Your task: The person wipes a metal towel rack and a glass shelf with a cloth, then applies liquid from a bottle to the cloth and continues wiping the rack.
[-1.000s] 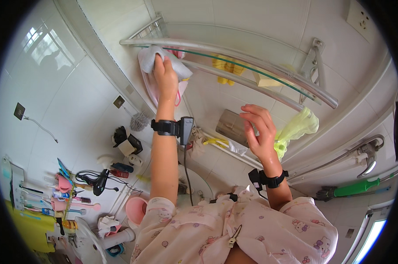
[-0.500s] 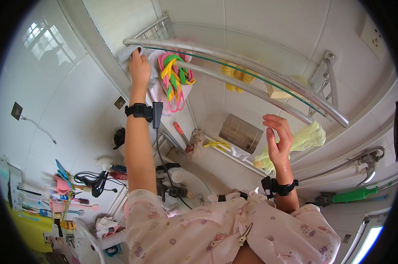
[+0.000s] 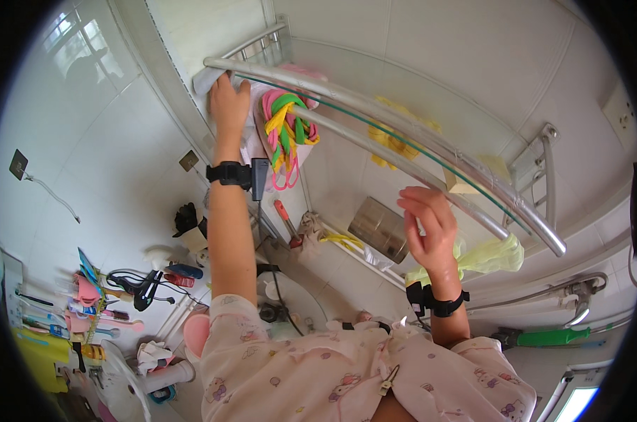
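My left hand (image 3: pixel 230 109) is raised to the left end of a glass shelf with metal rails (image 3: pixel 311 86). Its fingers are closed on a whitish-grey cloth (image 3: pixel 206 80) at the end of the front rail; the fingertips are partly hidden. Beside it, braided pink, green and yellow cloth strips (image 3: pixel 287 130) hang over the lower rail, with whitish fabric behind. My right hand (image 3: pixel 429 226) is held up below the lower rail, fingers loosely curved and apart, holding nothing. A pale yellow-green mesh cloth (image 3: pixel 493 256) hangs from the rail's right end, just beyond that hand.
A yellow item (image 3: pixel 396 137) and a cream box (image 3: pixel 473 176) show through the glass. Below are a metal wall plate (image 3: pixel 377 228) and a red-handled tool (image 3: pixel 287 218). A hair dryer (image 3: pixel 146 290) hangs at left. A shower fitting (image 3: pixel 582 292) and green-handled tool (image 3: pixel 554 337) are at right.
My left hand has turned at the rail and still holds the whitish cloth. My right hand has shifted slightly left in the picture. The view has tilted a little.
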{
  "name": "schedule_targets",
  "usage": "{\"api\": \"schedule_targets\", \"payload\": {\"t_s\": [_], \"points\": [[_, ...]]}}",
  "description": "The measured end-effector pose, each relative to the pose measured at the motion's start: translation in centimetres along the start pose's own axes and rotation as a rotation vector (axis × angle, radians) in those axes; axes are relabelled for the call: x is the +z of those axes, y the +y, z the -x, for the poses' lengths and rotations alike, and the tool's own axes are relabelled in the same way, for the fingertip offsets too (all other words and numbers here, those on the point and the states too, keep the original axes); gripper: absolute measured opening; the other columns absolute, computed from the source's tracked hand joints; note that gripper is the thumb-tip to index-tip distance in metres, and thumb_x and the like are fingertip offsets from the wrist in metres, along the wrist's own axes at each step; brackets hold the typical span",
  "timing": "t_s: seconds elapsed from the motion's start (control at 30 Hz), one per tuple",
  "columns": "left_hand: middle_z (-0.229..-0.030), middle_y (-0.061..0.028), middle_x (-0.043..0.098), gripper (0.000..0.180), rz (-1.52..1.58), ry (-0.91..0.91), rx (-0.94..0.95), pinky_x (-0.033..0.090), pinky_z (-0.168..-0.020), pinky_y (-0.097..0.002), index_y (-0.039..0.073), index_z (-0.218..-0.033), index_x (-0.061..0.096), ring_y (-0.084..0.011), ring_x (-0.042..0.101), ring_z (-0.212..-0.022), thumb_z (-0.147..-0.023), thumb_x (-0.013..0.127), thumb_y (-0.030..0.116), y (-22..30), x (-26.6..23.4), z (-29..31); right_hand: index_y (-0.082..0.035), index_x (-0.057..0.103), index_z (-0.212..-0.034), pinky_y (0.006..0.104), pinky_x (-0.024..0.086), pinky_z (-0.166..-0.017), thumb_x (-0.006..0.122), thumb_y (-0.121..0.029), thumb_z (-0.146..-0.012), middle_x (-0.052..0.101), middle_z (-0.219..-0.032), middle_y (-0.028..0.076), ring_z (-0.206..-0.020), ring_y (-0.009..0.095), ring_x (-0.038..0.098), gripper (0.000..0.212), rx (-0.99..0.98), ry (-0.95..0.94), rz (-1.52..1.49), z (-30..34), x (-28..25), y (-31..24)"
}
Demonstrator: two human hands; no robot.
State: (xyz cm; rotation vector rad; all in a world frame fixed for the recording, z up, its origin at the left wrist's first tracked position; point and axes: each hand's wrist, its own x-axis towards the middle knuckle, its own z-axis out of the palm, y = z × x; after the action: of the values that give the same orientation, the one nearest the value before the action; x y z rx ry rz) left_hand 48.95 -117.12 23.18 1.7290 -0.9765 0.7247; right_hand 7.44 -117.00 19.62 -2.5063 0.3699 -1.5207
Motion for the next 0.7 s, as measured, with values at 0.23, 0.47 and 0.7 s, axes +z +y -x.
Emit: {"api": "schedule_targets", "payload": {"t_s": [0.23,0.47,0.7], "points": [[-0.104,-0.0232,0.062,0.035,-0.112,-0.103,0.136,0.045,-0.089,-0.0445,0.002,-0.109,0.063,-0.0408,0.057,-0.099,-0.075,0.054,0.01,-2.0,-1.9,-2.3,-0.002,0.063,-0.086,0.0345,0.05,-0.071,0.06,0.007,-0.066,0.064,-0.093,0.011,-0.084,0.028,0.061,0.022,-0.015,-0.046,-0.2,-0.8,1.9,-0.4],[-0.097,-0.0222,0.063,0.031,-0.278,-0.09,0.148,0.046,-0.084,-0.0458,0.005,-0.106,0.064,-0.0402,0.058,-0.093,-0.078,0.052,0.01,0.8,-3.5,-0.5,-0.001,0.064,-0.086,0.0338,0.048,-0.073,0.058,0.008,-0.069,0.065,-0.092,0.012,-0.084,0.028,0.06,0.02,0.05,0.021,-0.237,0.0,1.4,0.1],[-0.09,-0.0182,0.066,0.025,-0.307,-0.044,0.294,0.048,-0.078,-0.0476,0.007,-0.096,0.067,-0.0398,0.06,-0.081,-0.076,0.052,0.012,1.2,-4.0,-0.7,0.0,0.064,-0.087,0.0343,0.048,-0.073,0.056,0.008,-0.071,0.065,-0.092,0.012,-0.084,0.028,0.06,0.019,0.062,0.029,-0.247,1.6,0.7,-0.3]]}}
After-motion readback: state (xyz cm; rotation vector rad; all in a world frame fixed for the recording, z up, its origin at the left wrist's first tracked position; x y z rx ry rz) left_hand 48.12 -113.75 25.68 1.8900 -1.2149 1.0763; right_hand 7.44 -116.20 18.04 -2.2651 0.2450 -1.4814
